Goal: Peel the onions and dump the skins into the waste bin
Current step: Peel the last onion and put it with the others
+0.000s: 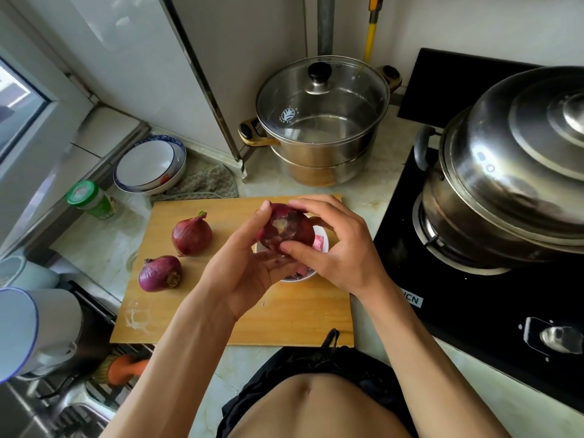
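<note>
Both hands hold a red onion (286, 229) above the wooden cutting board (177, 314). My left hand (249, 267) cups it from below with the thumb on its top left. My right hand (331, 245) grips its right side, thumb pressed on the lower front. A pale patch shows on the onion's face. Beneath the hands, mostly hidden, sits a small white bowl (320, 245) with pink skins in it. Two unpeeled red onions lie on the board's left part, one (191, 236) further back, one (160, 274) nearer. No waste bin is in view.
A lidded steel steamer pot (322, 121) stands behind the board. A large steel pot (512, 172) sits on the black gas stove (458, 311) at right. Stacked bowls (148, 165), a cloth (202, 184) and a green-capped jar (90, 199) are at back left. The sink (63, 412) lies at lower left.
</note>
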Demonstrator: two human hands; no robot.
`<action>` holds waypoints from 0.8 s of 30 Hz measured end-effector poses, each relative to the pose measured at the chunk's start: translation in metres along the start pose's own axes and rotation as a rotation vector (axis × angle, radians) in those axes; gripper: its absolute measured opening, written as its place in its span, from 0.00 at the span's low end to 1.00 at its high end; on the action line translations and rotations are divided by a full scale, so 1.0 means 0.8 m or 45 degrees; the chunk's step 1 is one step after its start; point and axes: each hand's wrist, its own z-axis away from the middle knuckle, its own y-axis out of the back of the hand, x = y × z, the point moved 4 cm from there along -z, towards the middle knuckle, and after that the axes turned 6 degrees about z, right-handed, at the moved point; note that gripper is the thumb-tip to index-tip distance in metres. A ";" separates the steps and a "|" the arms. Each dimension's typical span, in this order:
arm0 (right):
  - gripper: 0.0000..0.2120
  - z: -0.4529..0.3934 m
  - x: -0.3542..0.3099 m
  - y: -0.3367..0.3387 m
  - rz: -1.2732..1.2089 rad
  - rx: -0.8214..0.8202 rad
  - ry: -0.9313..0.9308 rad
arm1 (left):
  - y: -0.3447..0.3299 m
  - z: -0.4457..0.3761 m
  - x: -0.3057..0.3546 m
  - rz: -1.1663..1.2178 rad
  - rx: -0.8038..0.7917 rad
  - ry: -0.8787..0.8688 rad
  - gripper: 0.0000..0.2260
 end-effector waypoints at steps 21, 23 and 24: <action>0.20 -0.015 0.000 0.006 -0.234 -0.030 -0.098 | 0.000 0.004 -0.005 0.037 -0.026 0.073 0.26; 0.20 -0.016 0.001 0.005 -0.195 -0.004 -0.086 | -0.001 0.003 -0.006 0.062 -0.031 0.105 0.25; 0.20 -0.017 0.001 0.004 -0.174 0.008 -0.075 | -0.002 0.004 -0.006 0.062 -0.032 0.111 0.25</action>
